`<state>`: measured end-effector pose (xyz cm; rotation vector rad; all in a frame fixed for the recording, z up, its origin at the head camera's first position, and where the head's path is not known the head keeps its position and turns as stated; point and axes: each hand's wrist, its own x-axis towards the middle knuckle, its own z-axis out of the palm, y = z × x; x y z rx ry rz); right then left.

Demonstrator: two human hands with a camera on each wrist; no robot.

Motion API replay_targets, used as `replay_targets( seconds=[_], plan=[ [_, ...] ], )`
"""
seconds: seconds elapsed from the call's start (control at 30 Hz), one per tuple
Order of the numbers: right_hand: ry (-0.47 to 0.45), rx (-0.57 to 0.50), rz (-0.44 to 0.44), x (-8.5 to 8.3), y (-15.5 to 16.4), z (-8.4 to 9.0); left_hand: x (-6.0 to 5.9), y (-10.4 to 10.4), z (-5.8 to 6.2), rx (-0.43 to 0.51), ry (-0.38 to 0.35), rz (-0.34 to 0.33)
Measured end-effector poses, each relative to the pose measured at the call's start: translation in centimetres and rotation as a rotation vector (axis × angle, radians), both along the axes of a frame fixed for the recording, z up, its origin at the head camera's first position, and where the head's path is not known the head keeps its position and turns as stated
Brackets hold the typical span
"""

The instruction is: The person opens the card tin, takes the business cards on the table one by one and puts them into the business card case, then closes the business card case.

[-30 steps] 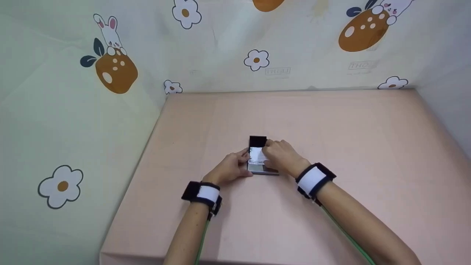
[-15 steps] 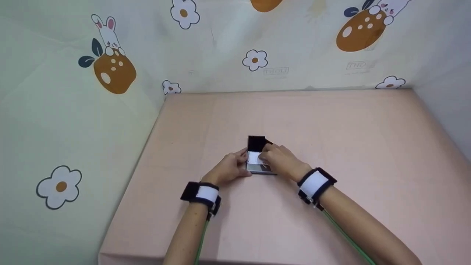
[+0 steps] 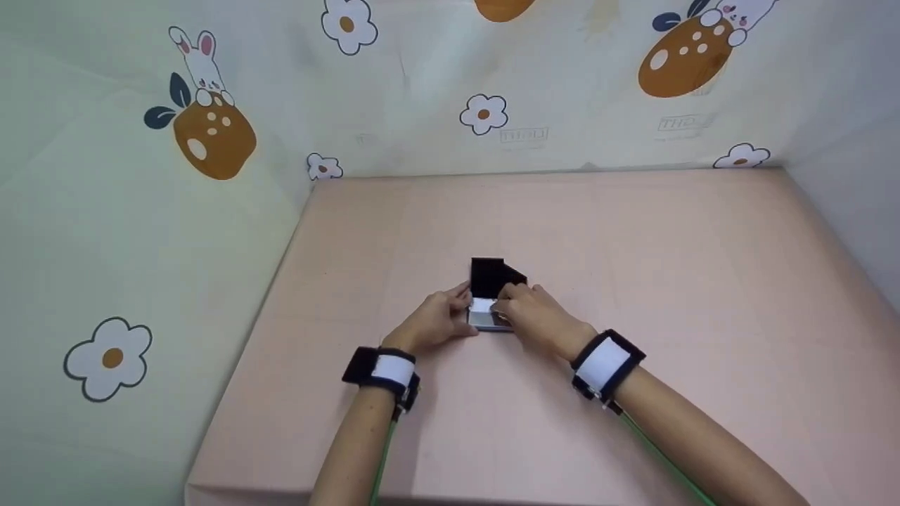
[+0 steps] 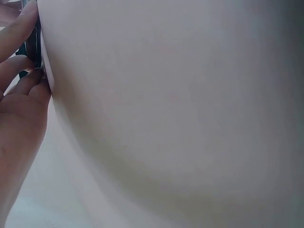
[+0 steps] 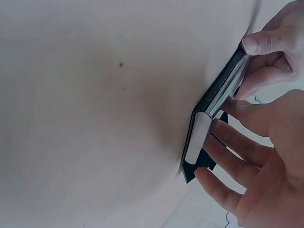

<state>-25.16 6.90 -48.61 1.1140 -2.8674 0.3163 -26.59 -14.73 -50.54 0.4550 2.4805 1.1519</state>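
Observation:
A small black-covered case [image 3: 488,275] lies on the table, its black flap at the far end. Inside are a white piece [image 3: 482,305] and, nearest the person, a shiny grey strip [image 3: 481,321]. The left hand [image 3: 432,320] grips the case's left edge, with the thumb at the near corner. From the right, the right hand [image 3: 536,316] pinches the white piece with thumb and fingertips. The right wrist view shows the white piece [image 5: 198,137] edge-on, rounded, against the black cover [image 5: 216,92]. The case's right part is hidden by the right hand.
A pink cloth-covered table [image 3: 633,232] surrounds the hands. Behind and to the left hangs a pale curtain [image 3: 267,84] printed with flowers and rabbits. Each wrist wears a strap [image 3: 606,362] with a green cable trailing toward the person.
The right hand has shifted slightly toward the person. Less of the white piece shows, its far edge has moved nearer, and more black cover is visible. The left hand keeps its hold.

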Motion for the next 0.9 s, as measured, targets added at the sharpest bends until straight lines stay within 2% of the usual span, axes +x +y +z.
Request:
replay_targets(
  seconds=[0.33, 0.7, 0.8, 0.9],
  plan=[
    [-0.025, 0.019, 0.000, 0.9, -0.1, -0.2, 0.2, 0.0, 0.0, 0.005, 0.009, 0.002],
    [0.003, -0.124, 0.075, 1.4, 0.4, -0.3, 0.1, -0.1, 0.1, 0.009, 0.003, -0.012],
    [-0.005, -0.185, 0.039, 0.8, 0.9, 0.0, 0.0, -0.1, 0.2, -0.003, -0.016, -0.011],
    [-0.018, -0.220, -0.067, -0.1, 1.7, 0.5, -0.1, -0.1, 0.4, -0.005, -0.044, 0.000]
  ],
)
